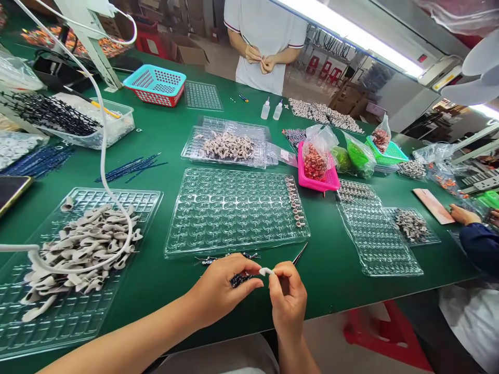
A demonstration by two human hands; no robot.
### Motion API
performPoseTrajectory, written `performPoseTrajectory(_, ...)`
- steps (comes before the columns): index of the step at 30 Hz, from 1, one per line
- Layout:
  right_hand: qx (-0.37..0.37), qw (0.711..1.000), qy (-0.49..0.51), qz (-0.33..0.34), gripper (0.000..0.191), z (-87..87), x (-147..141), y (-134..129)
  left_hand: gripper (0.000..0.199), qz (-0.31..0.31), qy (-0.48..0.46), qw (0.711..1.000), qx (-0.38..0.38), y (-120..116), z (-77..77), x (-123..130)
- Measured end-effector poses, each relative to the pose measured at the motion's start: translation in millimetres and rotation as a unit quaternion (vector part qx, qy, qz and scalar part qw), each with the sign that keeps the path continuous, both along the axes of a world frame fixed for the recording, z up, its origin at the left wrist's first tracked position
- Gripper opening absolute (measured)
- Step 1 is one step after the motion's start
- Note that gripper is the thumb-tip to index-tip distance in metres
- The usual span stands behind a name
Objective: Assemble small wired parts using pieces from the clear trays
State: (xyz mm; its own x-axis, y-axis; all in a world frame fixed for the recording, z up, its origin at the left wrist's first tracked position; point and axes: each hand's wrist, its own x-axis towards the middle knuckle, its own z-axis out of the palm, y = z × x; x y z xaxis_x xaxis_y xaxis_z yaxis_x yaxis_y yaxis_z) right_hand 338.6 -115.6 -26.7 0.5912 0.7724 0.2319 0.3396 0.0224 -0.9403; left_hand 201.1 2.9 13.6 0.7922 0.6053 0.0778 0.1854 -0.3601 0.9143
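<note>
From where I stand, the worker's right hand [288, 300] pinches a small, pale curved piece [267, 271] between thumb and finger, at the near edge of the green desk [331, 280]. The left hand [223, 286] is loosely spread, thumb and forefinger parted around the piece's left tip; whether the forefinger touches it I can't tell. Small dark parts [240, 281] lie behind the left hand, and a thin pointed tool [300, 253] lies just beyond the right.

Further back sits a clear moulded tray [228, 210], with a row of small pieces [295, 203] down its right end. To the left, a heap of pale pieces [91, 241] covers much of another tray [83, 327]. A pink basket [317, 183] stands far right of the middle tray, and across the desk another person [261, 31] holds both hands together.
</note>
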Motion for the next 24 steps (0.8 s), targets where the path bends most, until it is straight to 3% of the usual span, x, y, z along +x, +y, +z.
performPoseTrajectory(11, -0.01, 0.998, -0.067, -0.012, 0.01, -2.0, -2, 0, 0.018, 0.025, -0.007, 0.992, 0.123, -3, -3.7, 1)
performPoseTrajectory(18, -0.022, 0.998, -0.061, 0.0, 0.018, 2.2, 1, 3, 0.021, -0.013, 0.028, 0.997, 0.066, -2, 8.7, 0)
performPoseTrajectory(24, -0.005, 0.998, -0.064, 0.012, 0.015, -3.5, 6, -4, 0.019, 0.053, 0.076, 0.992, 0.082, 2, 33.9, -16)
